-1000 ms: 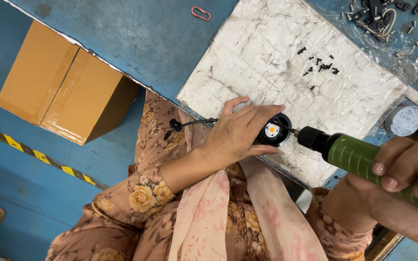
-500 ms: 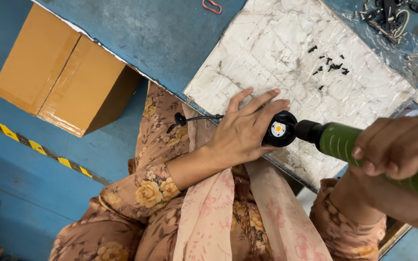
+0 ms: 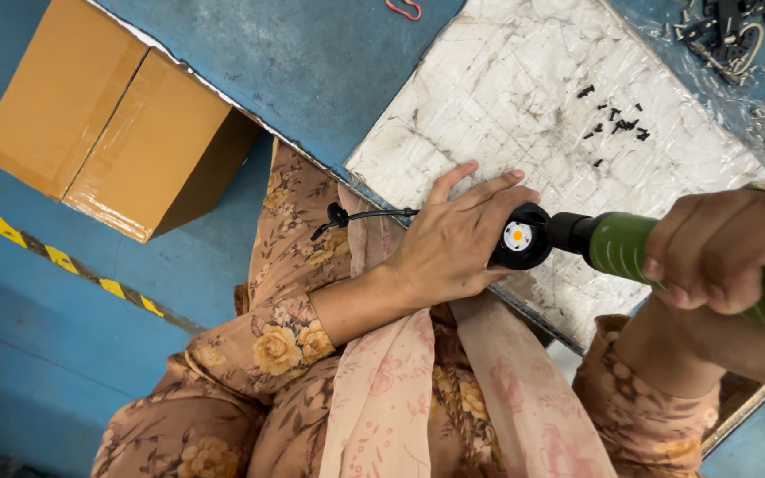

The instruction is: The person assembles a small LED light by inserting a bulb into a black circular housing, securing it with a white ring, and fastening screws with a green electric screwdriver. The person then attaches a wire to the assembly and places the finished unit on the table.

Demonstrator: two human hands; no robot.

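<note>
Head view: left hand (image 3: 453, 243) grips the round black part with an orange-centred disc (image 3: 519, 237), fingers wrapped on it at the edge of the white plastic-wrapped board (image 3: 524, 97). Right hand (image 3: 723, 248) clamps the green cylindrical power screwdriver (image 3: 622, 243), its nose touching the part.

Screws (image 3: 617, 124) lie on the board (image 3: 489, 88); box (image 3: 108, 115) sits far left.

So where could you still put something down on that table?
The white plastic-wrapped board is mostly bare between the left hand and the scattered black screws. The blue tabletop lies bare between the board and the cardboard box. The far corner is crowded with a pile of small parts.
</note>
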